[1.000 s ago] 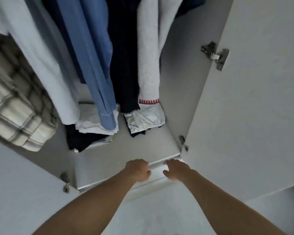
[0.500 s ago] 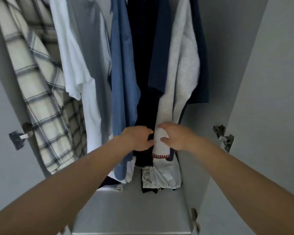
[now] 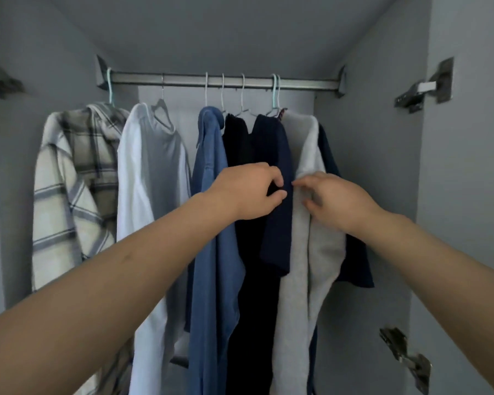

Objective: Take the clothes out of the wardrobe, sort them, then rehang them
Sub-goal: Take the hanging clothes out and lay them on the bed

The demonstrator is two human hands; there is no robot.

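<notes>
Parting the clothes on the rail (image 3: 226, 82), nothing taken out yet.

The navy shirt (image 3: 277, 195) and grey top (image 3: 305, 223) hang mid-rail; the left hand (image 3: 248, 192) pinches the navy fabric, while the right hand (image 3: 334, 201), fingers loosely curled, rests on the grey. Tugging cloth instead of lifting hangers could slide garments off or snag neighbouring hooks.

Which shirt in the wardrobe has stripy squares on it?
The cream plaid shirt with dark checked lines, hanging farthest left on the metal rail. Every other hanging garment is one plain colour: white, blue, black, navy or grey.
</notes>
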